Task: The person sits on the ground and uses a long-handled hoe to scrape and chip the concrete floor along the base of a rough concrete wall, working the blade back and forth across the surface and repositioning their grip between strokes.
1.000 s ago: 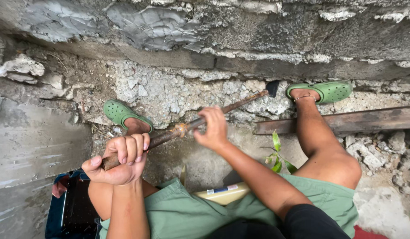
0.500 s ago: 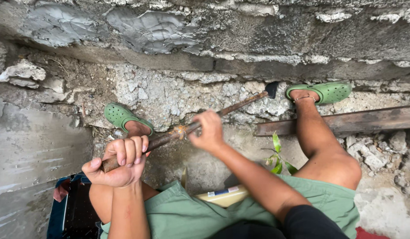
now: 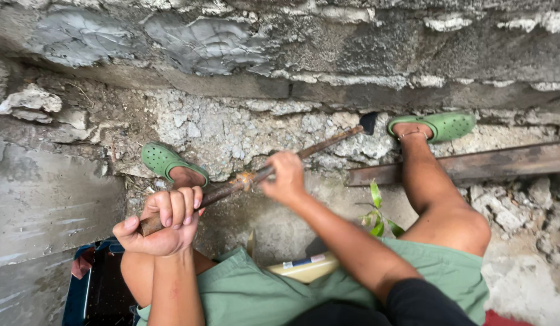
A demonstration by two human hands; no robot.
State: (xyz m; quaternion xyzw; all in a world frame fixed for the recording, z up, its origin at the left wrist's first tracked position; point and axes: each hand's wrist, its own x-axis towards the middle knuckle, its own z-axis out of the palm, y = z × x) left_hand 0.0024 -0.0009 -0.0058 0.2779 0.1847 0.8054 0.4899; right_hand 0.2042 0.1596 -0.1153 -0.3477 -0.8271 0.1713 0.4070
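Barely any change since the earlier frame: right hand (image 3: 284,177) has slid a touch nearer along the rusty metal bar (image 3: 256,174), bar angle same, feet same.

Near: green shorts (image 3: 328,290), a pale yellow flat object (image 3: 301,268) lying on the lap, dark blue crate (image 3: 86,290) at near left.

Left hand (image 3: 162,220) is closed in a fist around the near end of the bar, fingers wrapped over the top. Right hand is clamped around the bar mid-length, just past a rusty lump.

Bar runs from near left up to far right; its dark flat tip (image 3: 369,122) sits against the broken concrete (image 3: 244,130).

Small green plant (image 3: 376,216) between the legs. Left green clog (image 3: 165,162) just beside the bar, right green clog (image 3: 440,125) just right of the tip. Wooden plank (image 3: 503,162) lies on the rubble at right. Rough block wall (image 3: 292,48) farthest.
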